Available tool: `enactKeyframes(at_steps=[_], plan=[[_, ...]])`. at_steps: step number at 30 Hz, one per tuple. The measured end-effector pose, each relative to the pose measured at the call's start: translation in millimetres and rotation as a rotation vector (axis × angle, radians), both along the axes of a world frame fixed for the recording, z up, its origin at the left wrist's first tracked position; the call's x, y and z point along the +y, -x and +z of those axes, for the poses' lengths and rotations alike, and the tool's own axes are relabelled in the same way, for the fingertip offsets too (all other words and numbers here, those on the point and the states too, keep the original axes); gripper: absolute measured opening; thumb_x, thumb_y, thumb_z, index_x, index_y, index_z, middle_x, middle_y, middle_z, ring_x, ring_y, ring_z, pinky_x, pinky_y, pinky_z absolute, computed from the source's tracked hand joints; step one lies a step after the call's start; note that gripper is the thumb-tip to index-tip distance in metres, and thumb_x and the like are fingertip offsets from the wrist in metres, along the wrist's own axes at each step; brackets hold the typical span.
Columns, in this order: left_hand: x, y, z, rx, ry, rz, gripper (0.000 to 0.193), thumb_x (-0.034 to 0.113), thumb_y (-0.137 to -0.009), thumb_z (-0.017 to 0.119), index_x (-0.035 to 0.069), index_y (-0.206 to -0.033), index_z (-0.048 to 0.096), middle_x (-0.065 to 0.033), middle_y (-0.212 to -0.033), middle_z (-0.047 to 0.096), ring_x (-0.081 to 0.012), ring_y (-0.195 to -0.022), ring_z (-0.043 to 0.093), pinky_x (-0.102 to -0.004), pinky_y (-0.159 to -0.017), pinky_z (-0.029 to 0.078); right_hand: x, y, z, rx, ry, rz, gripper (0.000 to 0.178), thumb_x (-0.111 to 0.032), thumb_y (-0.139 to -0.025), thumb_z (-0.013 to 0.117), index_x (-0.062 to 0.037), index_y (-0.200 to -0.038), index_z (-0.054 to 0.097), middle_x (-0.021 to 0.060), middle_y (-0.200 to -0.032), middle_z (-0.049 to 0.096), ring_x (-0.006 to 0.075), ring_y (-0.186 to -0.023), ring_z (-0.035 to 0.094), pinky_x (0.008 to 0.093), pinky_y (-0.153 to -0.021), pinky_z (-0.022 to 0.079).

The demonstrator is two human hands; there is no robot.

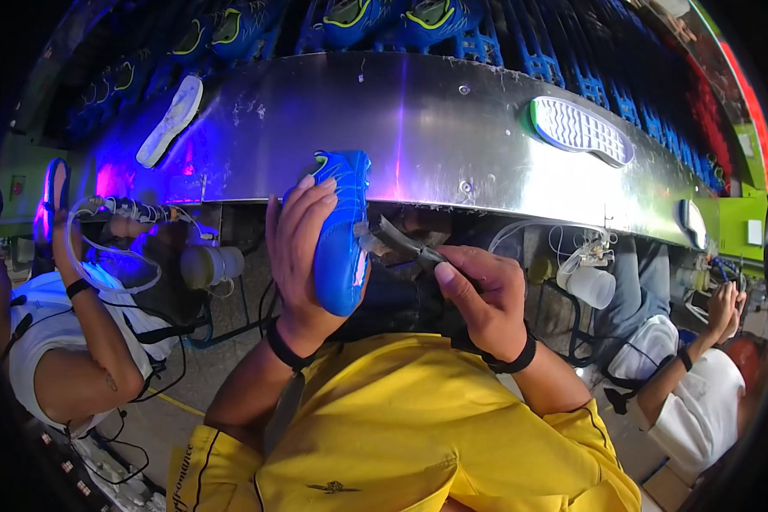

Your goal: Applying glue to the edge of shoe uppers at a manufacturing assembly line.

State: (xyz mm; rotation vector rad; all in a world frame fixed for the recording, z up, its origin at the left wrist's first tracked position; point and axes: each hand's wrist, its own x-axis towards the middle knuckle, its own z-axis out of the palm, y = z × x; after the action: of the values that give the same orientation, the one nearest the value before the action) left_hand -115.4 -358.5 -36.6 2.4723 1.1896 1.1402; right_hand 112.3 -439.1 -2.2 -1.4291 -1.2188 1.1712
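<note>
The metal ledge (299,111) spans the upper frame. Just left of centre, my left hand (299,247) wraps the blue shoe (340,256), seemingly to steady it with its underside facing right. My right hand (491,294) pinches a dark brush (404,244) beside it, apparently for control.

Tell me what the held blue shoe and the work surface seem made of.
Held blue shoe: perhaps synthetic, as its smooth outside shines faintly; exact material unclear. Work surface: likely metal, bare and polished; its grey top reflects bright streaks.
</note>
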Motion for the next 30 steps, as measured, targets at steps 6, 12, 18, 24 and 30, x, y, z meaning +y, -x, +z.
enactKeyframes(at_steps=[6, 12, 18, 24, 30], plan=[[1, -7, 8, 0.011, 0.024, 0.003, 0.072, 0.011, -0.079, 0.081, 0.000, -0.143, 0.051, -0.0209, -0.142, 0.059, -0.0461, -0.136, 0.055, -0.0612, -0.120, 0.035, -7, 2, -5, 0.022, -0.053, -0.027, 0.020, -0.009, -0.098, 0.072, 0.0066, -0.109, 0.074, 0.0190, -0.089, 0.074, 0.0250, -0.073, 0.070, 0.0314, -0.070, 0.053], [5, -21, 20, 0.055, 0.015, 0.071, 0.077, 0.009, -0.072, 0.082, 0.000, -0.142, 0.052, -0.0206, -0.140, 0.060, -0.0442, -0.133, 0.057, -0.0590, -0.119, 0.037, -11, 1, -3, 0.020, -0.166, -0.027, 0.022, -0.010, -0.099, 0.067, 0.0068, -0.111, 0.074, 0.0112, -0.080, 0.069, 0.0179, -0.070, 0.064, 0.0285, -0.065, 0.048], [14, -37, 32, 0.063, 0.080, 0.115, 0.072, 0.012, -0.075, 0.079, 0.003, -0.141, 0.051, -0.0181, -0.136, 0.059, -0.0412, -0.131, 0.056, -0.0592, -0.118, 0.035, -13, -8, 7, -0.124, -0.247, -0.100, 0.024, -0.013, -0.099, 0.067, 0.0069, -0.110, 0.074, 0.0082, -0.076, 0.066, 0.0155, -0.068, 0.060, 0.0287, -0.063, 0.044], [27, -56, 53, 0.109, 0.123, 0.110, 0.070, 0.002, -0.070, 0.075, 0.000, -0.136, 0.052, -0.0211, -0.130, 0.058, -0.0439, -0.125, 0.056, -0.0564, -0.112, 0.040, -5, -20, 30, -0.327, -0.324, -0.179, 0.021, -0.005, -0.094, 0.071, 0.0054, -0.111, 0.074, 0.0111, -0.076, 0.065, 0.0187, -0.058, 0.058, 0.0283, -0.057, 0.044], [44, -58, 66, 0.190, 0.194, 0.047, 0.077, 0.000, -0.064, 0.078, 0.000, -0.136, 0.050, -0.0221, -0.129, 0.057, -0.0449, -0.124, 0.054, -0.0554, -0.111, 0.041, 16, -33, 54, -0.513, -0.377, -0.184, 0.021, -0.004, -0.092, 0.072, 0.0045, -0.111, 0.074, 0.0117, -0.078, 0.067, 0.0193, -0.058, 0.060, 0.0284, -0.056, 0.046]])
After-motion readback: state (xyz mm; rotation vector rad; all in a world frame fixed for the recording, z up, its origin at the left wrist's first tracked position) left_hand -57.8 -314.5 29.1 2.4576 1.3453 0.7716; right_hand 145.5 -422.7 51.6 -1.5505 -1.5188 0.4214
